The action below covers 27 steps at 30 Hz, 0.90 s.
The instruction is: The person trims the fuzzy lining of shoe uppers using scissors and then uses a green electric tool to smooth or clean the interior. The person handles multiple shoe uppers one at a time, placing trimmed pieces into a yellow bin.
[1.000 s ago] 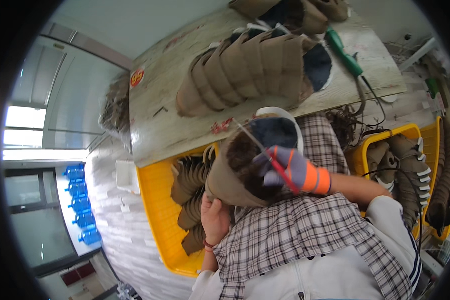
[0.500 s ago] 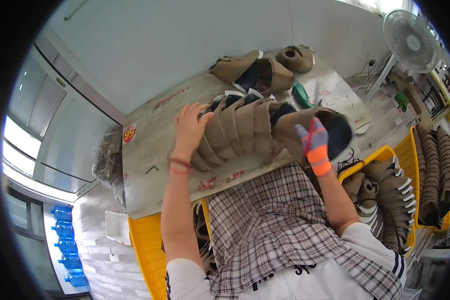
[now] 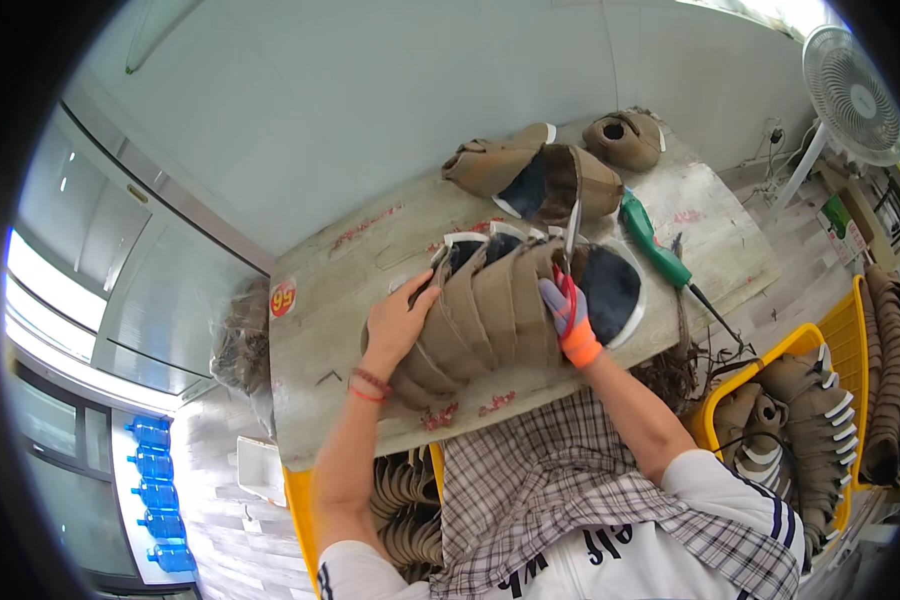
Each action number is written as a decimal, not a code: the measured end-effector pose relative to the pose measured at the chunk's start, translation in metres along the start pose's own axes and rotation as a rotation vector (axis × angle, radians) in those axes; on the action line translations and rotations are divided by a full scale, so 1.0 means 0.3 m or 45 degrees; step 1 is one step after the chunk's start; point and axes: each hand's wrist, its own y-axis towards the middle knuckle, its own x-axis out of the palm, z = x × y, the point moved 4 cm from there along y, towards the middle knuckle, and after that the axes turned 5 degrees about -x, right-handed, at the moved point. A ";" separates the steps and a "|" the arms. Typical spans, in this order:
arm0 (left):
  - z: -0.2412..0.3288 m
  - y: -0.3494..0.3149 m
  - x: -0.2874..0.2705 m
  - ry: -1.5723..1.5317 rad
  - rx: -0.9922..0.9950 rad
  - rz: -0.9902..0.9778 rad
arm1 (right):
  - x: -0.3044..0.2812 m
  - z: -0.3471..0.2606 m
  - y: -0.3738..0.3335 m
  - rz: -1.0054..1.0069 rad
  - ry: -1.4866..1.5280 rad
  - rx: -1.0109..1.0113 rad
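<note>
A row of brown shoe uppers (image 3: 485,315) with dark linings and white edges lies nested on the worktable (image 3: 315,330). My bare left hand (image 3: 398,325) is closed on the row's left end, thumb and fingers at the rim of a shoe upper. In a purple and orange glove, my right hand (image 3: 572,330) holds red-handled scissors (image 3: 574,240), their blades pointing away from me. It rests at the right end of the row, beside a shoe upper with a dark lining (image 3: 610,290).
Further shoe uppers (image 3: 580,180) sit at the table's back, near a green-handled tool (image 3: 652,238) with a black cord. Yellow crates (image 3: 710,405) of stacked uppers stand to the right. A white fan (image 3: 855,95) is at the far right; blue water bottles (image 3: 155,465) line the left.
My right hand has moved left with the scissors, and the rightmost upper now lies against the row on the table. My left hand stays at the left end. The view has shifted slightly.
</note>
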 end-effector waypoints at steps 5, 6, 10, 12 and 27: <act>-0.095 0.306 -0.068 -0.063 -0.139 -0.132 | -0.121 0.052 -0.082 0.036 0.598 0.170; -0.088 0.383 -0.054 0.039 -0.035 -0.067 | -0.127 0.031 -0.092 0.049 0.695 0.214; -0.069 0.669 0.122 0.309 0.225 0.043 | -0.192 -0.134 -0.093 -0.003 0.532 0.238; -0.027 0.752 0.227 0.322 0.124 -0.034 | -0.234 -0.145 -0.106 0.058 0.562 0.194; -0.182 0.167 -0.484 -1.731 -0.198 -0.112 | -0.272 -0.338 -0.164 -0.081 0.277 0.131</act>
